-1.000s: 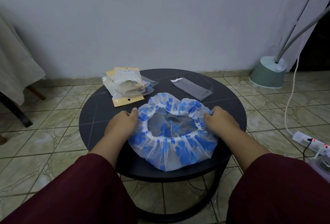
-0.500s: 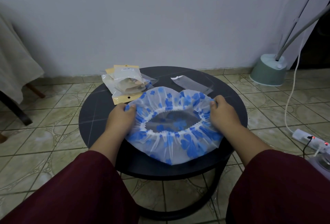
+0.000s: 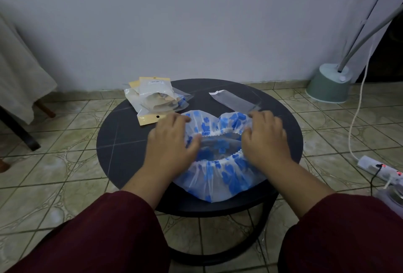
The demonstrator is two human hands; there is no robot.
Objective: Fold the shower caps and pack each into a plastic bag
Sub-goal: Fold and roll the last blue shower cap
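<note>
The shower cap (image 3: 218,170) lies opening-up near the front edge of the round desk (image 3: 122,142). The left hand (image 3: 172,139) and right hand (image 3: 265,139) rest on its two sides, fingers bent over the gathered rim and gripping it. An empty plastic bag (image 3: 234,100) lies toward the desk's far edge, a pile of packed bags (image 3: 154,98) at the far left.

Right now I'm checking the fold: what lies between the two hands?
In the head view, only the shower cap spans the gap between the left hand and right hand, with its elastic opening facing up.
</note>
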